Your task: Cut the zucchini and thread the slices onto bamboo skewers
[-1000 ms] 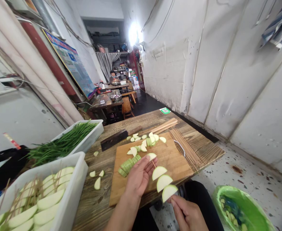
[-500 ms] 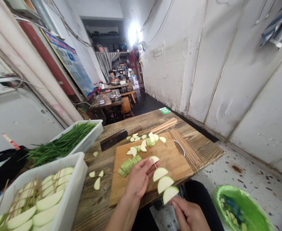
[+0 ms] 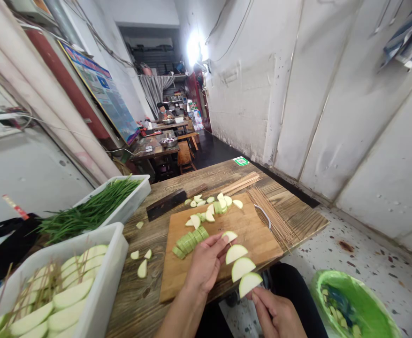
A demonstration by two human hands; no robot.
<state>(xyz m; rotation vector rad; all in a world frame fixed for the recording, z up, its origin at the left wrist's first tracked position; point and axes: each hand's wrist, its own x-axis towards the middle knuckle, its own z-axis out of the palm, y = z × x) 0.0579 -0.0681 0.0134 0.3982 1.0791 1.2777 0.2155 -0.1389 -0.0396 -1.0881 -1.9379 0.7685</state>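
My right hand (image 3: 278, 313) pinches the lower end of a thin bamboo skewer that carries three pale half-round vegetable slices (image 3: 241, 269) over the near edge of the wooden cutting board (image 3: 248, 230). My left hand (image 3: 204, 265) holds a fourth slice (image 3: 229, 235) at the skewer's upper tip. A row of cut green-skinned slices (image 3: 189, 241) lies on the board just beyond my left hand. More loose slices (image 3: 213, 205) sit at the board's far edge.
A cleaver (image 3: 172, 201) lies behind the board. Bamboo skewers (image 3: 272, 213) are spread on the table to the right. White tubs hold green chives (image 3: 93, 210) and finished skewers (image 3: 51, 293) at left. A green-lined bin (image 3: 354, 307) stands on the floor at right.
My left hand has brought the fourth slice a little to the right, onto the skewer's tip. The skewer with its three slices has barely shifted in my right hand.
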